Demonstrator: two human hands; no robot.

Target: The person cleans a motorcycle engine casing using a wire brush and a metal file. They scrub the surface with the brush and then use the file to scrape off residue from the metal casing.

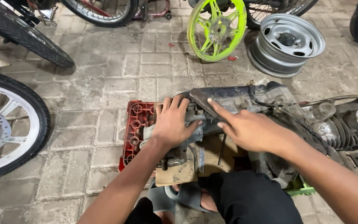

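A greasy scooter engine assembly lies on its side across a red plastic crate and a cardboard sheet. My left hand grips the left end of the engine casing, fingers curled over its top. My right hand rests against the casing beside it, with the index finger stretched along a dark flat part on top. The finned cylinder sticks out at the right. My knees and a grey sandal show at the bottom.
A lime-green alloy wheel and a silver steel rim stand on the paved ground behind. Motorcycle tyres fill the top left, and a white-rimmed wheel with a brake disc stands at the left edge.
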